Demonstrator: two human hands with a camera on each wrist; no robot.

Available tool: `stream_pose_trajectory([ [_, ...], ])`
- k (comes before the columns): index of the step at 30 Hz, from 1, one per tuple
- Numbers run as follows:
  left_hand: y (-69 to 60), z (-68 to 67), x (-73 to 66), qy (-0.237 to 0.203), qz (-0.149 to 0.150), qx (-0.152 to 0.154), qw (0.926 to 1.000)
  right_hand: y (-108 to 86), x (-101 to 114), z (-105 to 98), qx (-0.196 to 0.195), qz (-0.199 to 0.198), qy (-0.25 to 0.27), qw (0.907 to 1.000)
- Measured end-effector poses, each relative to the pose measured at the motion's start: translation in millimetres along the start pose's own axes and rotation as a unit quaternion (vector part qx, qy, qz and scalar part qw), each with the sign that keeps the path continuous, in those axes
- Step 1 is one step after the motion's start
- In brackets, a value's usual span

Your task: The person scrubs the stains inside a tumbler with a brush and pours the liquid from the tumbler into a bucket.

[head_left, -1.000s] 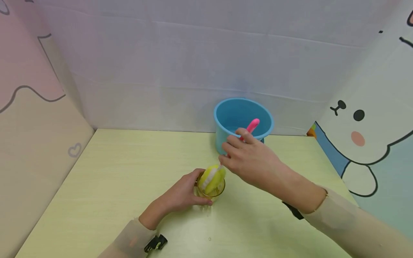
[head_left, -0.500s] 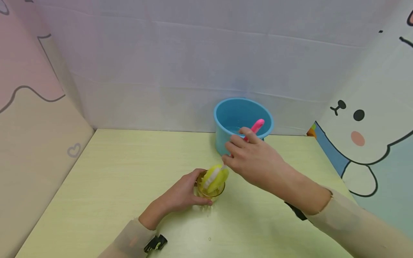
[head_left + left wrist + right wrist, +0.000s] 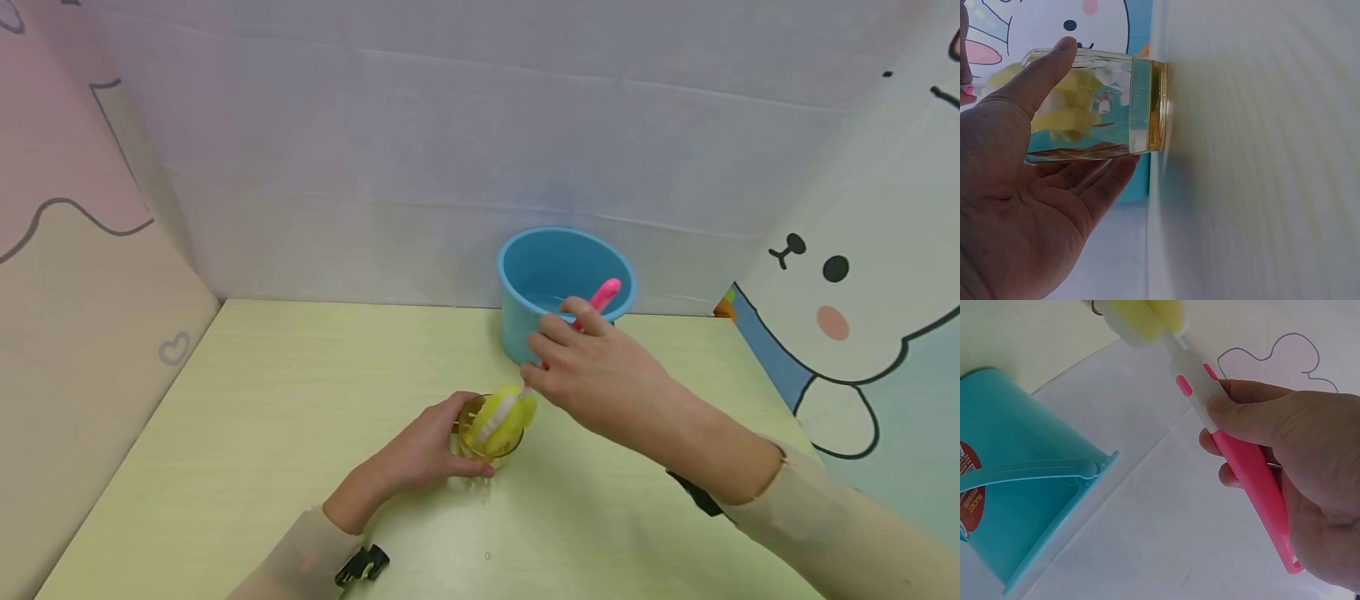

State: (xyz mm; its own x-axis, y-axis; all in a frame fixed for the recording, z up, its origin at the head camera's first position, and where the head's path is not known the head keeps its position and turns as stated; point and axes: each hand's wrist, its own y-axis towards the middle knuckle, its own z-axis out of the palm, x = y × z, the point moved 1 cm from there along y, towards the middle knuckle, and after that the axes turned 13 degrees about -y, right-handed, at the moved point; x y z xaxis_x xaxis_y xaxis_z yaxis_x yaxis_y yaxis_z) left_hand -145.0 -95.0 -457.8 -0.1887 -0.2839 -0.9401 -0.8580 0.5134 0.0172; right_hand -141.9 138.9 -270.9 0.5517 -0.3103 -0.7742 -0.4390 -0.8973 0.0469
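While L hand point(image 3: 426, 446) keeps fingers curled round the glass point(image 3: 1140, 107), seemingly upright on the worktop point(image 3: 300, 375), R hand point(image 3: 596, 360), gripping the brush handle point(image 3: 1238, 456), shifts slightly right; brush head point(image 3: 499, 422) stays partly inside, so work there's prob. unfinished.

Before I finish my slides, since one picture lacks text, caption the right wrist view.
Right hand gripping a pink-handled sponge brush, blue bucket visible.

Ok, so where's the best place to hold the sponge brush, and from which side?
Probably its ribbed pink handle, from the right side: it slants up and rightward, out of the glass, while the yellow sponge head sits partly inside. The ribs should help against slipping.
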Motion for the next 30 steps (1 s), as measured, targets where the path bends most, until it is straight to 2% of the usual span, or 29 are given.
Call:
stream_pose_trajectory([
  [10,0.0,-0.5,-2.6,0.005,-0.005,-0.001,1.0,-1.9,0.5,-2.5,0.001,0.0,0.016,0.9999],
  [30,0.5,0.5,-0.7,-0.009,0.008,0.001,0.9999,0.8,4.3,5.7,-0.013,0.005,0.024,0.9996],
])
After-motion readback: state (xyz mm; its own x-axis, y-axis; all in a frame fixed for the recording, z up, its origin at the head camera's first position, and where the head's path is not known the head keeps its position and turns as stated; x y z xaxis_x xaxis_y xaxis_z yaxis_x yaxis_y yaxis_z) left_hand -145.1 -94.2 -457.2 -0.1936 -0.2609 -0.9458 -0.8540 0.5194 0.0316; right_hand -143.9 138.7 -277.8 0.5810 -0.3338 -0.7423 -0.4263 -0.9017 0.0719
